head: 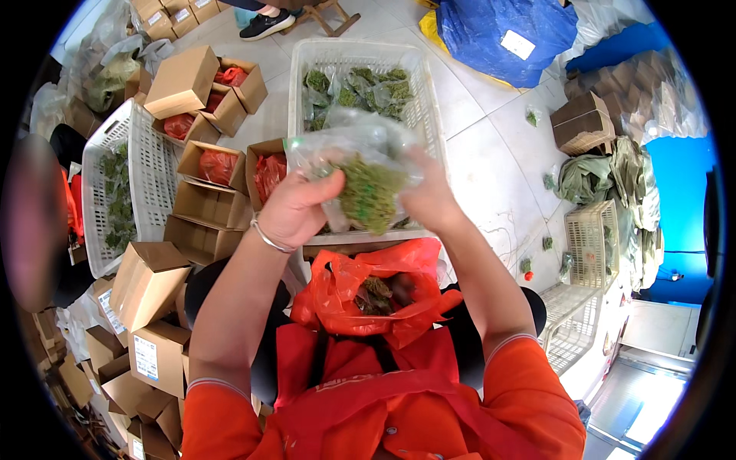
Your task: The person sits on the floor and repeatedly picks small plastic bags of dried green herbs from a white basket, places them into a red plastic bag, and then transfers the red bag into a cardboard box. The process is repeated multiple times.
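Note:
A clear plastic bag of green moss-like plant matter (371,192) is held up between my hands, over the near end of a white plastic crate (434,115). My left hand (302,201) grips the bag's left side, thumb on top. At its right side is my right hand (428,192), blurred, with its fingers partly hidden by the plastic. More bags of green plants (374,89) lie in the crate. Below the hands, an open red plastic bag (339,287) rests at my lap, with brown, clumped matter (376,293) inside.
Cardboard boxes (207,201), several with red bags, stand at the left beside another white crate (135,184). A person's shoe (267,25) is at the top. A blue sack (500,34) lies upper right. Small plant bags (547,244) are on the tiled floor near crates (592,244) at the right.

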Motion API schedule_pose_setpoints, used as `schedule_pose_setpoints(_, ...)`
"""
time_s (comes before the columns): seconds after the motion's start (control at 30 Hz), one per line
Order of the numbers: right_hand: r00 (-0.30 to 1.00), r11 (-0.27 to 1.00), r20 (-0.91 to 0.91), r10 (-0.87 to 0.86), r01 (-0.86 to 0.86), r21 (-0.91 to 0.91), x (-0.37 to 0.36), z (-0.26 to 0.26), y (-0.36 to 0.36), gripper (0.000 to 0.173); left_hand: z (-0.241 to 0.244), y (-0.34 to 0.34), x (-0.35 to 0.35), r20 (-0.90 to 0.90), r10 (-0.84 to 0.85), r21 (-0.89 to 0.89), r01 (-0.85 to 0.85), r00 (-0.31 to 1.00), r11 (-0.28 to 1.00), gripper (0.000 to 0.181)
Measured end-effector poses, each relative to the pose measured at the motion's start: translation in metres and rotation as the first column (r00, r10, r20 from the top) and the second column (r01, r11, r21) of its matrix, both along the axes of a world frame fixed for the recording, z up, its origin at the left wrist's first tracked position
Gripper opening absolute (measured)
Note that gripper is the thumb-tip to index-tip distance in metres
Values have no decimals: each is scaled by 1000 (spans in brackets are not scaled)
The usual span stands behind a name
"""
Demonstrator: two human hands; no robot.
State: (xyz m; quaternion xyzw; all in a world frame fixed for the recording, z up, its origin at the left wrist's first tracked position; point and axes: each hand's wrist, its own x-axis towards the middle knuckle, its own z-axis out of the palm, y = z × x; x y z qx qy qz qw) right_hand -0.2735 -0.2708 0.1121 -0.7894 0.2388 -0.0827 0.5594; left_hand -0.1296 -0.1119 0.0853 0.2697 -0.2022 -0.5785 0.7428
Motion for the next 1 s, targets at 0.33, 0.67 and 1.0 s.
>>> schedule_pose_setpoints(0.33,954,623,245,-174,-86,778,-62,19,49,96,18,8,-83,420,149,142,-227,895,963,42)
schedule_pose_setpoints(0.67,962,910,218,-164,62,409,-151,-19,68,82,28,81,-105,931,-332,345,-652,150,675,81)
schedule_pose_setpoints(1.0,980,745,-42,196,-121,656,-140,-86,80,72,-22,119,-142,154,320,426,-355,935,832,14)
